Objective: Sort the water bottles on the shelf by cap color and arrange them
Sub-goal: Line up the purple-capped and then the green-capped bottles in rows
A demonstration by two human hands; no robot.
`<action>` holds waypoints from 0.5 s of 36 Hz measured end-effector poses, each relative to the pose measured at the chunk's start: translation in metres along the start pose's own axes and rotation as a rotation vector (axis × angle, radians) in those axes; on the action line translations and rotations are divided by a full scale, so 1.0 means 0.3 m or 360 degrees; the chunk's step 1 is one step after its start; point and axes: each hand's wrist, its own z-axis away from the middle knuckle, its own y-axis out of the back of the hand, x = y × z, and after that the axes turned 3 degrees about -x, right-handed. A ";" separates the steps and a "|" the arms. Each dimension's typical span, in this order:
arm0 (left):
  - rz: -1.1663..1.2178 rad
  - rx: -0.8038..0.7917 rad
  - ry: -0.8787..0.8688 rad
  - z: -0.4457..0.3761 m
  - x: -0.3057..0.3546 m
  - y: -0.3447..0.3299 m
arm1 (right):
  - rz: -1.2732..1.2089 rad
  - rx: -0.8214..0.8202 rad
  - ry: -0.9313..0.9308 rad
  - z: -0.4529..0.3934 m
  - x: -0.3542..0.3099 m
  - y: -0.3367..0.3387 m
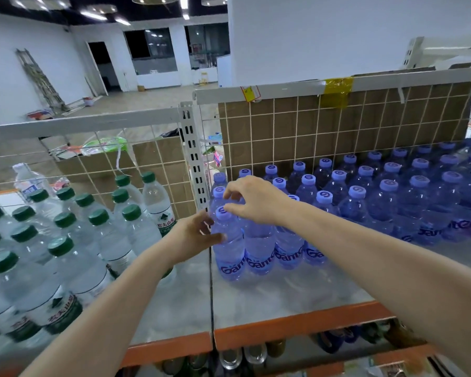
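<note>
Clear bottles with green caps stand in rows on the left half of the shelf. Blue-tinted bottles with pale blue caps fill the right half, some still in shrink wrap. My left hand grips the side of the front-left blue-capped bottle, thumb across its front. My right hand hovers over the same corner with its fingers loosely spread. Its thumb tip touches that bottle's cap, and the other fingers hang above the cap behind it.
A white slotted upright and a seam in the shelf board divide the two groups. A wire grid backed with cardboard closes the rear. The orange front edge runs below my arms, with more bottles on the lower shelf.
</note>
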 end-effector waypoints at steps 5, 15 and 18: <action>-0.0246 0.0209 0.0060 0.093 0.020 0.041 | -0.0038 -0.0015 0.0086 0.012 -0.030 0.002; -0.0375 0.0536 0.0301 0.252 0.011 0.115 | -0.0106 -0.0038 0.0208 0.027 -0.087 -0.047; -0.0356 0.0594 0.0344 0.282 0.001 0.131 | -0.0110 -0.0075 0.0249 0.027 -0.112 -0.058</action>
